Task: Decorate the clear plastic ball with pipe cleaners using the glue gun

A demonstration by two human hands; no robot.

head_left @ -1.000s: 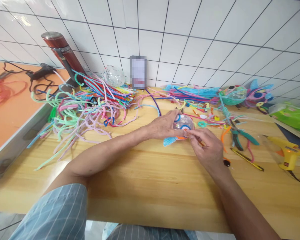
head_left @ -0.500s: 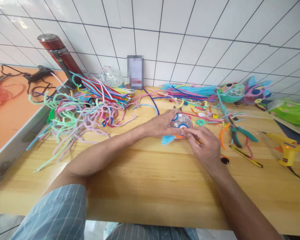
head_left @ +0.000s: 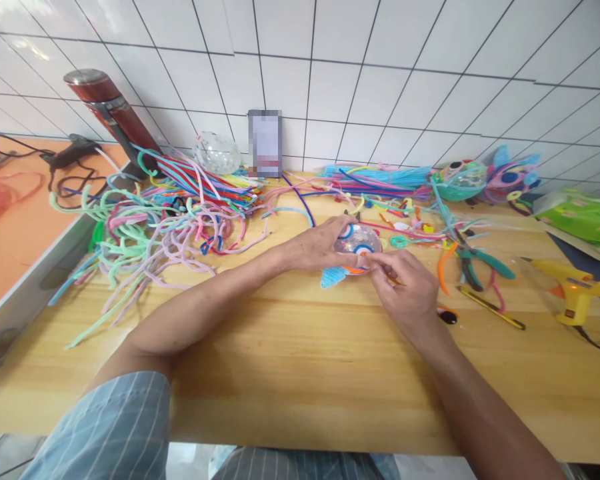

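My left hand is wrapped round the far and near sides of a clear plastic ball just above the table. Blue rings of pipe cleaner sit on the ball like eyes, with white and orange inside the nearer one. A light-blue fin of pipe cleaner sticks out below my left hand, beside an orange band. My right hand pinches at the nearer ring with thumb and forefinger. An orange strip, seemingly a pipe cleaner, shows at its fingers; most of it is hidden.
Loose pipe cleaners lie in a heap at left, near a red flask. A phone leans on the tiled wall. Pliers, a yellow cutter and a yellow glue gun lie at right. A finished-looking ball fish stands behind.
The view has shifted slightly. Both hands stay at the ball, with my right fingers still pinched at the nearer ring; little else differs.
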